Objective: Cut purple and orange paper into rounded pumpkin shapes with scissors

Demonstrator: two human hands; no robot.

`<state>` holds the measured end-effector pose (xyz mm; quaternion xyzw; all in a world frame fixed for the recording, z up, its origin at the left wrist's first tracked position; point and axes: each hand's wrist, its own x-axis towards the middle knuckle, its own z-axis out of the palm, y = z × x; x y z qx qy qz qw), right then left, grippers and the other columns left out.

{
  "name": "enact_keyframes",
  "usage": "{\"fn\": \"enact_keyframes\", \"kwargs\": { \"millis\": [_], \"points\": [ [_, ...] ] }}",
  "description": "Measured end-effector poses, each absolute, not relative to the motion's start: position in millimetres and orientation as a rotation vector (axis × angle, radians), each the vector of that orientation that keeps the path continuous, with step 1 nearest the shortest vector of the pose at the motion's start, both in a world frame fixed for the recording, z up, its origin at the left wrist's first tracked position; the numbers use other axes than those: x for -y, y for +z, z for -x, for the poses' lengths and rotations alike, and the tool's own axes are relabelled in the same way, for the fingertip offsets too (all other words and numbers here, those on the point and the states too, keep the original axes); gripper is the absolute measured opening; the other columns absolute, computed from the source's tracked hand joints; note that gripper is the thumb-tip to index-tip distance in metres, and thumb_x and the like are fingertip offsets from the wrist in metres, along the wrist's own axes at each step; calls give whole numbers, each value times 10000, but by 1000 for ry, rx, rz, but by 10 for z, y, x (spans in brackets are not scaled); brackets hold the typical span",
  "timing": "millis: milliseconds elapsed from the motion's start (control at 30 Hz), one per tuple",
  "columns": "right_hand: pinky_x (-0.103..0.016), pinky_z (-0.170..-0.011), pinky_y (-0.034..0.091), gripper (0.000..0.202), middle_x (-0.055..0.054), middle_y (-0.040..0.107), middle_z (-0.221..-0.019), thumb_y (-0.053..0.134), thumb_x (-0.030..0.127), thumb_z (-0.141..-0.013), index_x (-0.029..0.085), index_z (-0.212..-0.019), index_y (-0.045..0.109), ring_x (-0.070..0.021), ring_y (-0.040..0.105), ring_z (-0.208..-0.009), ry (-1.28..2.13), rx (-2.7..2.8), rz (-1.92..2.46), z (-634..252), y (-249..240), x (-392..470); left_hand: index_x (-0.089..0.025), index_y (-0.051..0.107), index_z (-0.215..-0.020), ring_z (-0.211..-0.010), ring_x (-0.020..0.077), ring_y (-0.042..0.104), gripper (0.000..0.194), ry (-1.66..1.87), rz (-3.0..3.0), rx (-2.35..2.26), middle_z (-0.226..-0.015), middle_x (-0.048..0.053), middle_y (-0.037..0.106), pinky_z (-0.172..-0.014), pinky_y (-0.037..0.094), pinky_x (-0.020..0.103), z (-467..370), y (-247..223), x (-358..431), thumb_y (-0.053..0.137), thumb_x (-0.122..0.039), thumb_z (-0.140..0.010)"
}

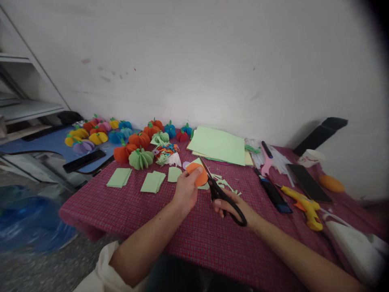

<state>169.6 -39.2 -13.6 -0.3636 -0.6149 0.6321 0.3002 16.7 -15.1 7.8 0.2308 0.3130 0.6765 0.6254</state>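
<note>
Between the thumb and fingers of my left hand [187, 187] is an orange paper circle [200, 177] laid against light green paper [194, 162]. My right hand [234, 207] grips black-handled scissors [223, 195], whose blades point up and left beside the paper's edge. Whether the blades touch the paper is hard to tell. Narrow green paper offcuts [226, 184] lie on the cloth just behind the scissors. Left of my left hand are a rounded green paper piece [174, 174] and two small stacks of green paper squares, one nearer [152, 182] and one farther left [119, 177].
Several paper pumpkins [141, 159] crowd the back left, some on a blue table [54, 142]. Large green sheets [217, 145] lie against the wall. On the right are a yellow glue gun [304, 206], a dark-blue cutter-like item [273, 192], a paper cup [310, 157] and an orange object [331, 183].
</note>
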Motion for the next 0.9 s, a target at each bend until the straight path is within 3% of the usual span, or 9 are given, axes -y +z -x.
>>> {"fn": "enact_keyframes", "kwargs": {
  "millis": [533,900],
  "points": [
    [-190,-430,350,361,30,467,-610,565,408,-749,162,-1009,521,-71,419,-483,1597,1718,1060,-1784,-125,360,-125,601,-693,-582,96,529,186,1548,-519,-737,-641,-5,592,-620,398,236,-170,48,148,695,-226,-568],
    [-192,-440,344,368,27,448,-656,555,407,-760,178,-1045,511,-67,399,-505,1539,1863,1072,-1888,4,356,-119,610,-673,-564,91,528,160,1516,-568,-721,-628,1,592,-588,401,224,-173,35,154,687,-221,-577]
  ]
}}
